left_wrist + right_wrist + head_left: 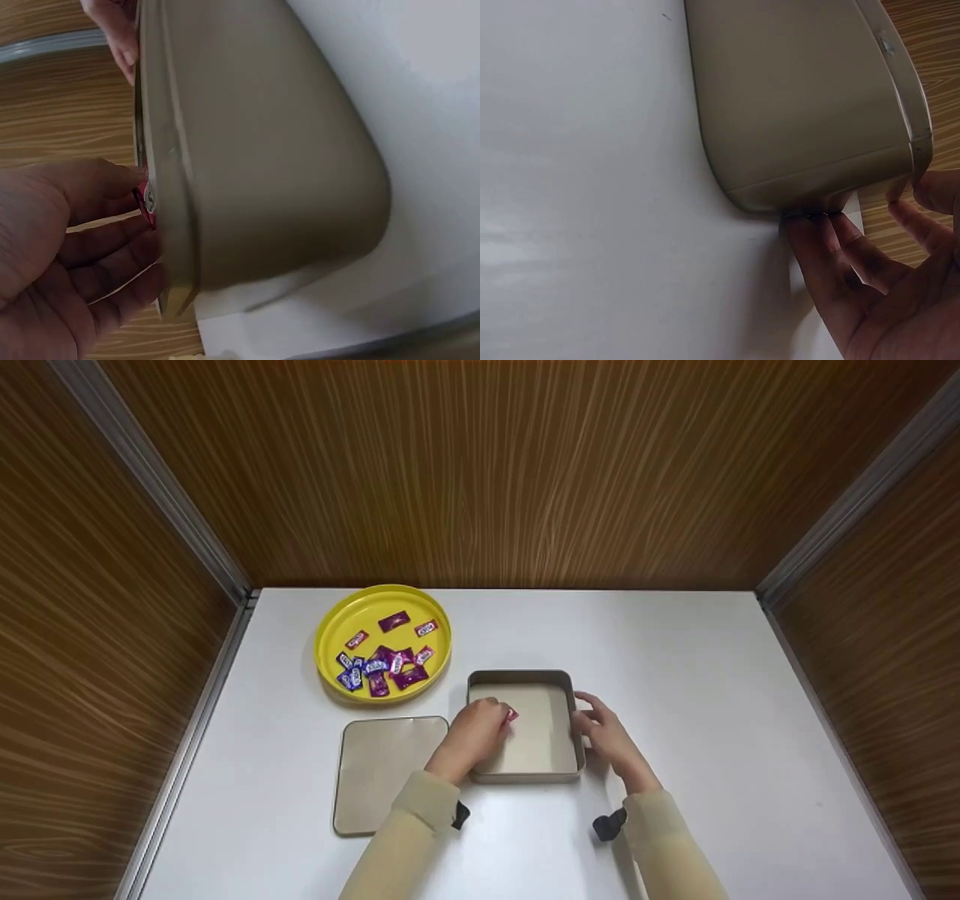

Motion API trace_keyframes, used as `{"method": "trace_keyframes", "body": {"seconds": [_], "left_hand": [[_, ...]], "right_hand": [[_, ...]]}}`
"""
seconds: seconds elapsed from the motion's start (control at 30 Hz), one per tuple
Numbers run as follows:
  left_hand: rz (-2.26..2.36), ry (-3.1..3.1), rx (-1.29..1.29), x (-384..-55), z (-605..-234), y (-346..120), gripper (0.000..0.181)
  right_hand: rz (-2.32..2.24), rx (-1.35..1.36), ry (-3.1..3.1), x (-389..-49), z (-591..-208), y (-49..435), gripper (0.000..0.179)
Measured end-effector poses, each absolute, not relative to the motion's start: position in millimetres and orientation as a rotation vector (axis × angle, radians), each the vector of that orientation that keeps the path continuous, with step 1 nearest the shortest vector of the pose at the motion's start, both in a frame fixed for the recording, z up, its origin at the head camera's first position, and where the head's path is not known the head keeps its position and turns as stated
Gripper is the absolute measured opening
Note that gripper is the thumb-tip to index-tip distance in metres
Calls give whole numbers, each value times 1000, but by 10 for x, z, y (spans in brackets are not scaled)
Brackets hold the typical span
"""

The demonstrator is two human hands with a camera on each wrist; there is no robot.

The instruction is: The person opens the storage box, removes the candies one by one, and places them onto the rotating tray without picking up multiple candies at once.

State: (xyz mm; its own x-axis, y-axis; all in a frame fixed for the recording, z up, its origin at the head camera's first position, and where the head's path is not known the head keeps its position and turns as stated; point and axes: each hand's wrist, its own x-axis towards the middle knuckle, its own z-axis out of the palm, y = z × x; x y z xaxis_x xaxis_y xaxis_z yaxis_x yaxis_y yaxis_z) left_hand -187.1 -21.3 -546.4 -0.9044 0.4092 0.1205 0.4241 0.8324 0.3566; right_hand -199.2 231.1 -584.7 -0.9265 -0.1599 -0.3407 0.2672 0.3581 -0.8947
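Note:
My left hand reaches over the left wall of an open square metal tin. Between its thumb and fingers it pinches a small candy in a red wrapper, just above the tin's pale floor. Part of that candy is covered by the fingers; the left wrist view shows it close to the rim. Against the outside of the tin's right wall rest the fingertips of my right hand, with the thumb near the rim. In the right wrist view those fingers touch the tin's side and hold nothing else.
Up and to the left, a round yellow tray holds several wrapped candies in purple, blue and red. A flat square metal lid lies on the white table, left of the tin. Wood-patterned panels border the table.

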Motion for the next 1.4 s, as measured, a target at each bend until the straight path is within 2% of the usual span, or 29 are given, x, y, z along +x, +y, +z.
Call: {"method": "trace_keyframes", "body": {"seconds": [0.43,0.63,1.17,1.4], "left_hand": [[-657,-2811,-555,-1924,-5237,-535,16],[-796,-2779,-423,-1973,-5242,-771,11],[-1428,-2573,169,-2246,-5438,-1348,19],[-1489,-2620,370,-2399,-5491,-1477,22]], "right_hand": [[-1605,88,2269,-1997,-5845,2323,48],[-1608,93,2267,-1994,-5841,2327,48],[-1578,106,2277,-1983,-5870,2313,50],[-1563,115,2290,-1983,-5864,2299,50]]}}
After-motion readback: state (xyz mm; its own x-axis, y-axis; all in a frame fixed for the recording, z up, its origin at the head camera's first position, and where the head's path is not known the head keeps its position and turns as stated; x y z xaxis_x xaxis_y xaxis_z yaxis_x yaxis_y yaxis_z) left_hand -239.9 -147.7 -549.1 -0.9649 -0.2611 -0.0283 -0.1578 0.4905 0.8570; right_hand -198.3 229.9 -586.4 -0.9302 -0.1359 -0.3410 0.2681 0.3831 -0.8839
